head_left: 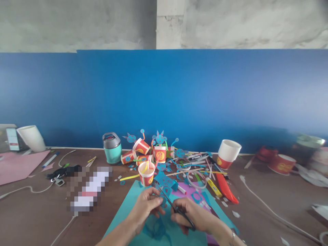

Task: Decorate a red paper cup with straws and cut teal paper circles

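My right hand point(189, 213) grips a pair of black-handled scissors point(167, 197), their blades pointing up and to the left. Between the fingertips of my left hand point(147, 204) is a small blue paper cutout point(163, 201), close beside the blades. Whether the blades touch the cutout I cannot tell. Under both hands lies a teal paper sheet point(123, 215). Just beyond them are more blue paper pieces point(164, 179), a capped marker point(181, 189) and a red-and-white paper cup point(146, 174) with straws in it.
Behind stand several decorated paper cups point(160, 155) with blue paper faces. A teal flask point(112, 148) is left of them. To the right are a tape roll point(196, 180), a glue tube point(214, 188), a red plastic object point(225, 188) and stacked cups point(228, 153). A blue partition point(164, 95) closes the back.
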A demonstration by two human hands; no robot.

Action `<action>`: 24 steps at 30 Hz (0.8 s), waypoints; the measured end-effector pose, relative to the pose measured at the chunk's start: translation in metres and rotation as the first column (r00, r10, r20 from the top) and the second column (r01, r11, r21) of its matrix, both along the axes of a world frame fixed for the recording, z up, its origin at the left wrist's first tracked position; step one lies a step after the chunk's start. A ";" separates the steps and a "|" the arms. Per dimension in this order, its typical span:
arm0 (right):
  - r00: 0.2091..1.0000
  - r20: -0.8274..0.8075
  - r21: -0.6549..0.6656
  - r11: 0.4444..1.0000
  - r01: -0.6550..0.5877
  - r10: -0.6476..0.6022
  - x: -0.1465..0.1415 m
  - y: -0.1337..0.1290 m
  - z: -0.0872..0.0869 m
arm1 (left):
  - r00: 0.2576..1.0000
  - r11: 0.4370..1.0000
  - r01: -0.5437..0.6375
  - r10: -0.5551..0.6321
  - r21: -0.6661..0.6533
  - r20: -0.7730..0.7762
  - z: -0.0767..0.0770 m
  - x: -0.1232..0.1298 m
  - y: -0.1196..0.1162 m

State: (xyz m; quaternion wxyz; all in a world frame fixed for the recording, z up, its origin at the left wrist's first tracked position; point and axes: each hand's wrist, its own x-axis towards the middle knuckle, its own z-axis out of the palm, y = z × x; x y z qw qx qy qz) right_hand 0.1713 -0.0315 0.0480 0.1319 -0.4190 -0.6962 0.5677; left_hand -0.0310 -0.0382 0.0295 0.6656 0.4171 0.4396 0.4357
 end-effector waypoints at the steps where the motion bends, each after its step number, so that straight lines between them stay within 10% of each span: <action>1: 1.000 0.003 0.010 1.000 0.000 0.000 0.000 0.000 0.001 | 1.000 1.000 -0.003 0.003 -0.002 0.000 0.000 0.000 0.000; 24: 0.995 0.009 -0.001 0.995 0.099 -0.099 0.004 0.006 -0.002 | 0.999 1.000 -0.010 0.009 -0.004 -0.053 0.005 0.006 0.000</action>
